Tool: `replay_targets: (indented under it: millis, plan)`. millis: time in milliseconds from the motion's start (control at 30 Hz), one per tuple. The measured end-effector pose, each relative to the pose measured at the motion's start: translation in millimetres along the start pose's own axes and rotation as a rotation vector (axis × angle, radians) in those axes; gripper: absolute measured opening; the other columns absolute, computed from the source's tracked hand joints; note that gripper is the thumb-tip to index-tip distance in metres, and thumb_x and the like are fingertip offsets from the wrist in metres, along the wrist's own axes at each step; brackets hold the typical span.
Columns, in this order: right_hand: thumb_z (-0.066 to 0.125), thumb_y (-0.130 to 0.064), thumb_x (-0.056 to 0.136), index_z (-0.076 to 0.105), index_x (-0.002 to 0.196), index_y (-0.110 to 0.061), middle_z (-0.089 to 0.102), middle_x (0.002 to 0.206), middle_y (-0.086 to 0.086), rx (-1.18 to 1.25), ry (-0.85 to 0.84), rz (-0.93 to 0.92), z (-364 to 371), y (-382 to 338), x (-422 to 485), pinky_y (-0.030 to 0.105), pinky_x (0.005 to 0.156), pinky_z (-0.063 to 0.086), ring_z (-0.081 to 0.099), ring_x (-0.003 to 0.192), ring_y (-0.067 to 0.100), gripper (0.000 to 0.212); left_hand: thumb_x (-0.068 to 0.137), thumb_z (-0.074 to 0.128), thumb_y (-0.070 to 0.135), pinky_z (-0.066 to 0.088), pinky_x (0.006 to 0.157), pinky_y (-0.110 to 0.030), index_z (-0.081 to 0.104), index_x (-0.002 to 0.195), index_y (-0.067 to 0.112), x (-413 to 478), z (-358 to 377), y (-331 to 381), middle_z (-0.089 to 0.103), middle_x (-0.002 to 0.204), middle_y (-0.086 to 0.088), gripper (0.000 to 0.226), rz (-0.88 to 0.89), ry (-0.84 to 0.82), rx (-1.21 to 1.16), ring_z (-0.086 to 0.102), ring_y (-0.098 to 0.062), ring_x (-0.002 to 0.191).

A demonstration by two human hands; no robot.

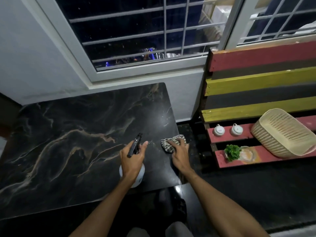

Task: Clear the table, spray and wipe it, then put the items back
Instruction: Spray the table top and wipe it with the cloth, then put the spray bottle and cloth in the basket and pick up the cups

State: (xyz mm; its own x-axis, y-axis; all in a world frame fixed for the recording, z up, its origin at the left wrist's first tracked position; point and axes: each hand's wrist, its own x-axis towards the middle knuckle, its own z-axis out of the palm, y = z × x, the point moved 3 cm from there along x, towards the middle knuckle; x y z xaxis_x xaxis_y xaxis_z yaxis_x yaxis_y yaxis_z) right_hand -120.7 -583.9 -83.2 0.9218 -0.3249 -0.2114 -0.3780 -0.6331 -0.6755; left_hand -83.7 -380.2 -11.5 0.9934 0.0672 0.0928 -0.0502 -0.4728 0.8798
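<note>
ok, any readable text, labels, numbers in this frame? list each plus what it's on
No text can be read.
White jar nearer the table: small grey mark, too blurred to read.
White jar nearer the basket: same, too blurred.
Spray bottle: no label shows.

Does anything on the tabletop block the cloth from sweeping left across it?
Only the spray bottle, gripped by the left hand, is just left of the cloth under the right hand. Nothing else shows on the table.
</note>
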Motion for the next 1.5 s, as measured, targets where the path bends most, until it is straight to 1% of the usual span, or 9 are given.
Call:
replay_targets:
  millis: [100, 233, 467, 633, 733, 1033, 1167, 1333, 1500]
  plan:
    - [0.042, 0.009, 0.088, 0.065, 0.132, -0.025, 0.046, 0.140, 0.004, 0.130, 0.033, 0.037, -18.9, -2.1, 18.9, 0.017, 0.099, 0.025, 0.044, 0.123, 0.027, 0.060, 0.086, 0.075, 0.037, 0.043, 0.054, -0.019, 0.053, 0.059, 0.019, 9.6, 18.4, 20.5, 0.058, 0.058, 0.003, 0.040, 0.025, -0.019, -0.008, 0.058, -0.014, 0.055]
    - [0.048, 0.000, 0.094, 0.072, 0.122, -0.022, 0.058, 0.126, 0.003, 0.384, 0.137, 0.127, -47.8, 0.6, 22.9, 0.036, 0.115, 0.034, 0.055, 0.120, 0.021, 0.043, 0.086, 0.076, 0.033, 0.039, 0.050, -0.019, 0.051, 0.058, 0.018, 24.5, 42.1, 38.1, 0.055, 0.056, 0.000, 0.041, 0.023, -0.069, -0.058, 0.053, -0.012, 0.051]
    - [0.059, 0.002, 0.095, 0.069, 0.122, -0.005, 0.069, 0.121, 0.013, 0.567, 0.276, 0.205, -118.6, 34.6, 33.7, 0.021, 0.098, 0.050, 0.064, 0.114, 0.023, 0.030, 0.088, 0.076, 0.028, 0.038, 0.053, -0.024, 0.051, 0.059, 0.015, 53.9, 116.2, 88.0, 0.051, 0.053, -0.003, 0.041, 0.132, -0.225, -0.157, 0.045, -0.005, 0.050]
    - [0.061, -0.006, 0.095, 0.072, 0.115, -0.018, 0.075, 0.101, -0.008, 0.648, 0.413, 0.245, -184.8, 74.1, 36.4, 0.011, 0.078, 0.051, 0.068, 0.093, 0.005, 0.026, 0.096, 0.063, 0.038, 0.034, 0.054, -0.032, 0.048, 0.064, 0.011, 60.3, 193.6, 133.7, 0.047, 0.058, -0.013, 0.044, 0.175, -0.405, -0.185, 0.038, -0.010, 0.053]
    - [0.061, -0.006, 0.096, 0.072, 0.103, -0.024, 0.073, 0.074, -0.014, 0.663, 0.515, 0.259, -233.7, 117.7, 37.3, 0.011, 0.060, 0.050, 0.066, 0.065, -0.005, 0.022, 0.099, 0.060, 0.033, 0.033, 0.057, -0.032, 0.052, 0.073, 0.012, 51.6, 257.9, 168.4, 0.046, 0.060, -0.004, 0.035, 0.224, -0.559, -0.203, 0.041, -0.009, 0.056]
    - [0.066, 0.000, 0.089, 0.073, 0.114, -0.006, 0.069, 0.106, -0.003, 0.548, 0.709, 0.496, -379.6, 338.0, 69.5, 0.018, 0.092, 0.046, 0.064, 0.104, 0.016, 0.027, 0.103, 0.055, 0.039, 0.037, 0.064, -0.033, 0.053, 0.085, 0.014, -0.2, 515.3, 259.0, 0.048, 0.069, 0.004, 0.031, 0.283, -0.840, -0.245, 0.050, -0.015, 0.067]
    - [0.065, 0.003, 0.088, 0.076, 0.104, -0.012, 0.064, 0.097, -0.007, 0.426, 0.763, 0.531, -410.7, 427.4, 93.4, -0.004, 0.069, 0.036, 0.060, 0.086, 0.007, 0.025, 0.099, 0.059, 0.043, 0.048, 0.069, -0.044, 0.059, 0.092, 0.009, -22.2, 626.0, 277.7, 0.060, 0.078, -0.013, 0.035, 0.240, -0.875, -0.312, 0.061, -0.033, 0.077]
    - [0.061, -0.004, 0.088, 0.077, 0.106, -0.011, 0.076, 0.101, 0.005, 0.349, 0.586, 0.608, -396.4, 524.3, 131.9, 0.030, 0.083, 0.052, 0.065, 0.090, 0.017, 0.025, 0.098, 0.061, 0.042, 0.049, 0.070, -0.056, 0.053, 0.092, 0.009, -40.6, 739.2, 253.2, 0.060, 0.080, -0.016, 0.035, 0.279, -0.953, -0.299, 0.062, -0.037, 0.073]
    - [0.063, -0.008, 0.086, 0.075, 0.116, -0.012, 0.071, 0.117, 0.016, 0.212, 0.471, 0.642, -361.0, 588.7, 163.2, 0.040, 0.095, 0.051, 0.065, 0.110, 0.034, 0.032, 0.094, 0.067, 0.039, 0.046, 0.071, -0.031, 0.055, 0.100, 0.013, -49.1, 813.3, 192.9, 0.058, 0.086, -0.002, 0.029, 0.351, -1.070, -0.191, 0.057, -0.018, 0.074]
